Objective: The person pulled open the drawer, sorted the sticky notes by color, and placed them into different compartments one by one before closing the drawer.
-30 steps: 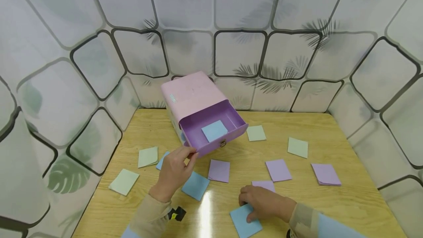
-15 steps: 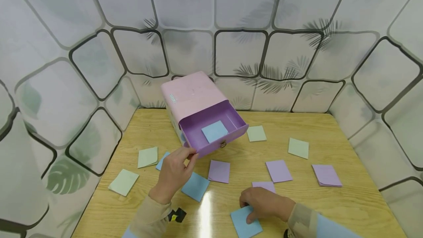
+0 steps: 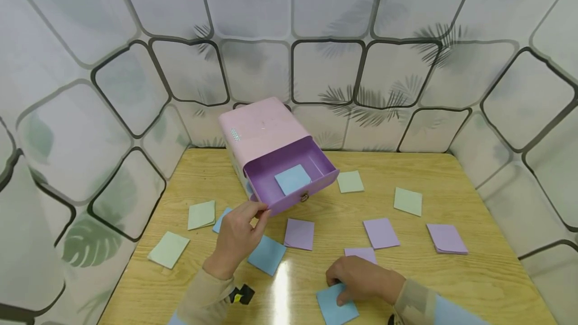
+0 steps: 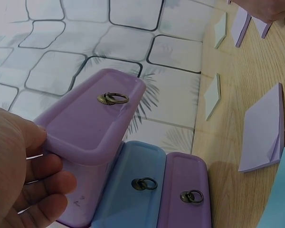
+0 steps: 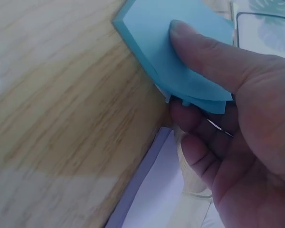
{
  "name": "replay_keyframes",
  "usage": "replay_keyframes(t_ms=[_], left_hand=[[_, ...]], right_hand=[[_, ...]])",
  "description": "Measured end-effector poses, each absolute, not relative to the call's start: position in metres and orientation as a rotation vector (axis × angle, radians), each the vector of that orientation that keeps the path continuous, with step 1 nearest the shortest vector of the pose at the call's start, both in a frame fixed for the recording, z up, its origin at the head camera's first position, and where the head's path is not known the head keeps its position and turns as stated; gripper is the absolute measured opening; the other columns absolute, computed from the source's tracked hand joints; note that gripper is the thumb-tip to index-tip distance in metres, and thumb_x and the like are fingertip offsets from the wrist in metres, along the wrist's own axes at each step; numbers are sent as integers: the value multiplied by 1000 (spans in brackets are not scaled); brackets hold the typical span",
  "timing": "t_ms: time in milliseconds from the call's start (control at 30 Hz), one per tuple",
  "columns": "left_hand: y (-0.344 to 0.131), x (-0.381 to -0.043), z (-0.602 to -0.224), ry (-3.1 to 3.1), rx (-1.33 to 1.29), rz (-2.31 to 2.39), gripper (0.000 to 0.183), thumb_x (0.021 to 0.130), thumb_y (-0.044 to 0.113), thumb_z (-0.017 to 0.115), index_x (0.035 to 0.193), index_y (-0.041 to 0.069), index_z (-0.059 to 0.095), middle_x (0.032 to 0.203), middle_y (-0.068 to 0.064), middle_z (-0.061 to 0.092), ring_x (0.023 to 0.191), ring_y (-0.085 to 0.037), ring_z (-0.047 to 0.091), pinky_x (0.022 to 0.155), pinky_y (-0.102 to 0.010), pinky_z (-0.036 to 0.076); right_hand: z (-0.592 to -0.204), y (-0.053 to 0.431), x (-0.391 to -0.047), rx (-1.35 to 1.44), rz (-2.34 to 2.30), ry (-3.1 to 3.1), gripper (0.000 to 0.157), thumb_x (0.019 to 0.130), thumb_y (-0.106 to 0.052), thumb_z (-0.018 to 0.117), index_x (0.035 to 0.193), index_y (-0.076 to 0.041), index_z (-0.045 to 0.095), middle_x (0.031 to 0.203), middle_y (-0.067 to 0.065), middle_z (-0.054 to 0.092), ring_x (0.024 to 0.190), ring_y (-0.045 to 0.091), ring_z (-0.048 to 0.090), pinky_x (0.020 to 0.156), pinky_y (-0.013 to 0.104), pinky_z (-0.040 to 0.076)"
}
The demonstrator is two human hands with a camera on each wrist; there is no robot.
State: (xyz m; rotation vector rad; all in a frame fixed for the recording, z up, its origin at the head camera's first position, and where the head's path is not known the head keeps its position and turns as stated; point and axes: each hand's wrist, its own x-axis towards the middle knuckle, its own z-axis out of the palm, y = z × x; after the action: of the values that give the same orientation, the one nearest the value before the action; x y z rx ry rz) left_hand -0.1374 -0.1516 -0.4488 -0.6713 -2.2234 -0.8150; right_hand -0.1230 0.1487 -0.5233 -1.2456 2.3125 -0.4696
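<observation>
A pink box [image 3: 266, 129] stands at the back of the table with its top purple drawer [image 3: 321, 183] pulled out. Inside the drawer lies a blue sticky note pad [image 3: 292, 179]. My left hand [image 3: 237, 237] pinches the drawer's front left corner between thumb and fingers; in the left wrist view that drawer front [image 4: 92, 118] has a brass ring pull. Near the front of the table, my right hand [image 3: 363, 277] pinches another blue sticky note pad [image 3: 331, 307]. In the right wrist view the thumb lies on the pad's face [image 5: 147, 33], with curled fingers beneath its edge.
Below the open drawer, a blue drawer [image 4: 133, 190] and a lower purple drawer [image 4: 185, 209] are closed. Green pads [image 3: 169, 249], purple pads [image 3: 381, 232] and further blue pads [image 3: 267, 255] lie scattered on the wooden table. A patterned curtain [image 3: 329, 74] surrounds the table.
Almost nothing differs: the right hand and its sticky note pad have shifted only very slightly. The left hand stays at the drawer's corner.
</observation>
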Motion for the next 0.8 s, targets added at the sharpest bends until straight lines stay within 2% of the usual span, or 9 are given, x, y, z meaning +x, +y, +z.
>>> replay_keyframes(t_ms=[133, 367, 633, 800], left_hand=[[-152, -137, -449, -2221, -669, -819, 9, 84, 6, 72, 92, 4, 68, 80, -3, 66, 69, -13, 63, 59, -25, 52], [-151, -136, -449, -2223, -665, -820, 9, 84, 6, 72, 92, 4, 68, 80, -3, 66, 69, -13, 63, 59, -26, 52], [-151, -135, -447, -2223, -665, -818, 9, 84, 6, 72, 91, 3, 68, 80, -4, 66, 69, -14, 63, 59, -26, 52], [-152, -135, -447, -2227, -665, -822, 9, 84, 6, 72, 92, 3, 68, 80, -4, 66, 69, -14, 64, 59, -26, 52]], right_hand=[[-524, 149, -124, -1216, -488, 2277, 25, 73, -30, 83, 82, -22, 61, 73, -20, 52, 61, -3, 43, 57, 17, 41], [-526, 149, -125, -1246, -509, 2235, 26, 76, -27, 82, 94, -21, 65, 85, -21, 58, 74, -6, 51, 66, 17, 46], [-516, 148, -123, -1215, -535, 2161, 21, 79, -22, 79, 96, -21, 68, 88, -22, 60, 76, -7, 53, 68, 17, 47], [-508, 148, -122, -1160, -554, 2116, 15, 80, -21, 78, 92, -21, 68, 84, -22, 59, 72, -6, 53, 65, 16, 47]])
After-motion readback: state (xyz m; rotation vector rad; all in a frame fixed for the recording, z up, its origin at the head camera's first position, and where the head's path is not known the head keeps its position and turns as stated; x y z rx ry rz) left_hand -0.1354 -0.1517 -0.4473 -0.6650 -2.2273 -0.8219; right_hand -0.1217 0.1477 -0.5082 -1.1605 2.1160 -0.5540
